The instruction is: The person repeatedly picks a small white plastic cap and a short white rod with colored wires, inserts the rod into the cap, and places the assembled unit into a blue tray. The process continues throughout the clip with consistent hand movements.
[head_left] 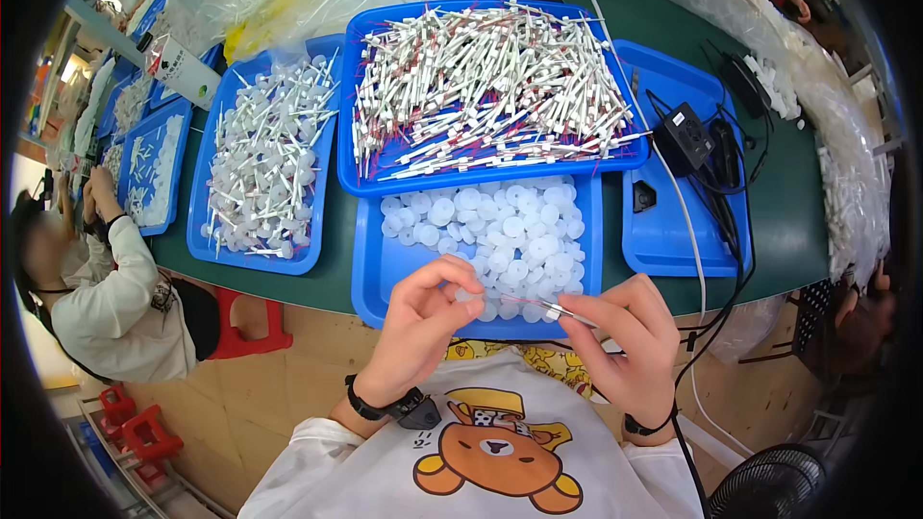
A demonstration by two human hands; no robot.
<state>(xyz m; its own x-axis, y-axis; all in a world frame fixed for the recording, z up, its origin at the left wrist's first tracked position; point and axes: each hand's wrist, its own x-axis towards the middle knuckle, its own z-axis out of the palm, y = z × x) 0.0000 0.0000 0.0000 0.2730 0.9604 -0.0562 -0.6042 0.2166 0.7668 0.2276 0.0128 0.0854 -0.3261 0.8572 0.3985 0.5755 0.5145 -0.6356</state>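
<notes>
While the left hand (423, 322) pinches one white round cap (468, 296) and the right hand (625, 336) grips one thin white rod (562, 311) above the near blue tray (370, 284), four blue trays line the green table (788, 211).

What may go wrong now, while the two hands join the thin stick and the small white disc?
1. The right hand pinches the thin stick near its end, so it might slip or bend.
2. The left hand holds a small white disc over the blue tray; if dropped, it would be lost among the loose discs.
</notes>
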